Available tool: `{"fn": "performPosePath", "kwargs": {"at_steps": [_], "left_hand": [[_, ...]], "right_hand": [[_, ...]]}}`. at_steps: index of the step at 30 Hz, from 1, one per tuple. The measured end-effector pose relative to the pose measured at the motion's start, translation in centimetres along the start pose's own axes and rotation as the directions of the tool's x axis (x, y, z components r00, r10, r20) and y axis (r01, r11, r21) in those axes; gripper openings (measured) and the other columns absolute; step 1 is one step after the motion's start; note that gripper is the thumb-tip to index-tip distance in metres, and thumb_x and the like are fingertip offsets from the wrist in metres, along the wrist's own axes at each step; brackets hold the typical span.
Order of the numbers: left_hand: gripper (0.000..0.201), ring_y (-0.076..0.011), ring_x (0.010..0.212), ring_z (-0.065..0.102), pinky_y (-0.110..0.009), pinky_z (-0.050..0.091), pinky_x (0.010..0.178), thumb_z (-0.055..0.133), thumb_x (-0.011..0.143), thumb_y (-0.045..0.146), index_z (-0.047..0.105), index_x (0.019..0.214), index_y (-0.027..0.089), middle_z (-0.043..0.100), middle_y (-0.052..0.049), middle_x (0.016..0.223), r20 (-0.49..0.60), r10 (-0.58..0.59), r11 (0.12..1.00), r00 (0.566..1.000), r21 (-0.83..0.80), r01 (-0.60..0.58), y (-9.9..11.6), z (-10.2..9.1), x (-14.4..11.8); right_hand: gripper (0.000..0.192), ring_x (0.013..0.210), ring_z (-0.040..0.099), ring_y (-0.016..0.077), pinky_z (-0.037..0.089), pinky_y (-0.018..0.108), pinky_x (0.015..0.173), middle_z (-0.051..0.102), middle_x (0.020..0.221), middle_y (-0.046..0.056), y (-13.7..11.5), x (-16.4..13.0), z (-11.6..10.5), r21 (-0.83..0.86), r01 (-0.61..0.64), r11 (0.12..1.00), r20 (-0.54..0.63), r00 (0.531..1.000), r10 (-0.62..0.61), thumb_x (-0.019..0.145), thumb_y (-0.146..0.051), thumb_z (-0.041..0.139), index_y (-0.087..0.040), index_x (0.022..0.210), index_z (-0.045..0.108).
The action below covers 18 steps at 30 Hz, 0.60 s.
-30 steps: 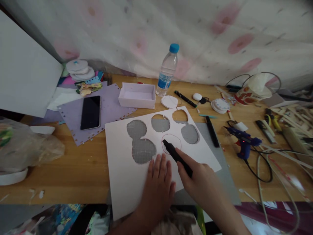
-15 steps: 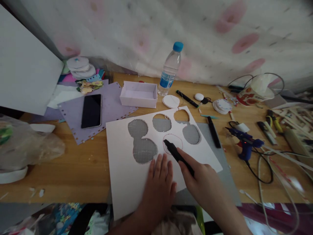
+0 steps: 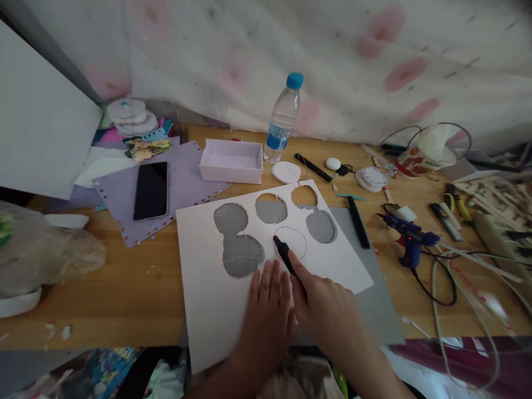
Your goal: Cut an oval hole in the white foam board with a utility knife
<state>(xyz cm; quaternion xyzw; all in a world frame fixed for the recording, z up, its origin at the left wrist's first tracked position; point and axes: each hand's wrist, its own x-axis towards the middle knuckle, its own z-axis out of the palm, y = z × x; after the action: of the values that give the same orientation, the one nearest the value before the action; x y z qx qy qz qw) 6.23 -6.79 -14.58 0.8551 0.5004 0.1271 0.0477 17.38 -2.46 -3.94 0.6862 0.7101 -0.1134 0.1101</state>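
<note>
Flat on the desk (image 3: pixel 124 288): white sheet (image 3: pixel 208 299), left hand (image 3: pixel 268 310) pinning it, right hand (image 3: pixel 328 310) working a black cutter (image 3: pixel 285 255) at a drawn circle (image 3: pixel 291 242).
Sheet lies on a grey mat (image 3: pixel 374 299), several round holes already cut out; it looks light and fairly stiff, likely to skate on the mat unless pressed, and weak around the holes, so best held on the solid margin near the front edge. Left hand is spread open, palm down, fingers flat on the sheet just beside the circle, gripping nothing. Right hand is closed round the cutter, pen-style, index finger along the barrel; tip sits at the circle's left rim. Cutter looks slim, rigid, easy to steer from low on the barrel.
</note>
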Motion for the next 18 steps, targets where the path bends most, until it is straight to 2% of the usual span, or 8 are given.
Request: {"fn": "performPosePath", "kwargs": {"at_steps": [6, 11, 15, 18], "left_hand": [[0.062, -0.0372, 0.148, 0.018, -0.056, 0.024, 0.116, 0.043, 0.094, 0.035, 0.036, 0.147, 0.004, 0.030, -0.021, 0.156, 0.004, 0.006, 1.000, 1.000, 0.005, -0.006, 0.0, 0.4, -0.2], [0.059, -0.0368, 0.147, 0.019, -0.055, 0.025, 0.116, 0.042, 0.095, 0.035, 0.038, 0.146, 0.005, 0.032, -0.021, 0.155, -0.009, 0.019, 1.000, 1.000, 0.006, -0.019, -0.1, -0.3, 0.0], [0.059, -0.0350, 0.148, 0.020, -0.052, 0.025, 0.116, 0.041, 0.097, 0.039, 0.039, 0.146, 0.007, 0.030, -0.019, 0.157, -0.014, 0.025, 1.000, 1.000, 0.009, -0.025, -0.3, -0.5, 0.2], [0.061, -0.0340, 0.148, 0.018, -0.051, 0.022, 0.117, 0.040, 0.098, 0.045, 0.037, 0.148, 0.009, 0.025, -0.018, 0.159, 0.000, 0.025, 1.000, 1.000, 0.001, -0.025, -0.5, -0.4, 0.0]], "right_hand": [[0.047, 0.061, 0.074, 0.0244, 0.046, 0.027, 0.047, 0.078, 0.076, 0.007, 0.0, -0.5, 0.0, 0.002, -0.001, 1.000, 0.001, 1.000, 0.001, 0.095, -0.025, 0.048, -0.024, 0.142, 0.052], [0.049, 0.065, 0.075, 0.0285, 0.049, 0.030, 0.050, 0.078, 0.080, 0.010, 0.4, -1.0, 0.1, 0.102, -0.006, 0.995, 0.042, 0.999, 0.002, 0.095, -0.024, 0.044, -0.024, 0.144, 0.050], [0.048, 0.073, 0.075, 0.0330, 0.053, 0.036, 0.057, 0.078, 0.087, 0.011, 1.7, -1.2, 0.9, 0.237, -0.014, 0.971, 0.019, 1.000, 0.010, 0.097, -0.026, 0.040, -0.028, 0.144, 0.049], [0.049, 0.082, 0.075, 0.0329, 0.054, 0.039, 0.066, 0.077, 0.099, 0.011, 3.1, -1.7, 2.0, 0.442, 0.005, 0.897, -0.002, 1.000, -0.004, 0.097, -0.029, 0.038, -0.029, 0.145, 0.047]]}}
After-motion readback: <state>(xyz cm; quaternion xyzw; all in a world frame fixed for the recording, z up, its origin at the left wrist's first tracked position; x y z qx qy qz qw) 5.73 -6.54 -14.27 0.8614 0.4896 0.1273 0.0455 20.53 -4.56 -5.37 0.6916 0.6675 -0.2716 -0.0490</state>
